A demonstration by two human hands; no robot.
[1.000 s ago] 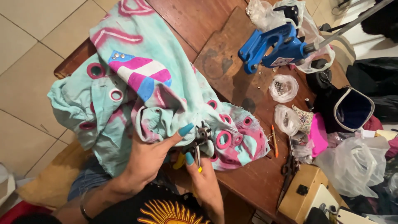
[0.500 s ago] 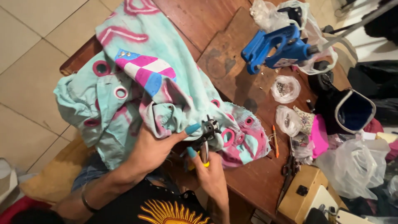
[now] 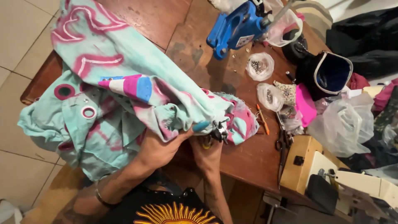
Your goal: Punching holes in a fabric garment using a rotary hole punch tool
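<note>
A wooden table (image 3: 248, 157) fills the middle of the frame, draped at left and centre with a turquoise-and-pink garment (image 3: 124, 95) that has been gathered closer to the near edge than a second ago, its bulk now bunched over the hands. The left hand (image 3: 159, 147), lower centre, pinches a fold of the cloth between thumb and fingers; the right hand (image 3: 207, 155), just beside it, grips small pliers (image 3: 217, 132) whose tip now touches the fabric's hem. A blue hand press (image 3: 238, 27) stands at upper centre, and clear bags (image 3: 265, 79) and scissors (image 3: 284, 143) crowd the right, leaving little bare wood by the table's edge.
</note>
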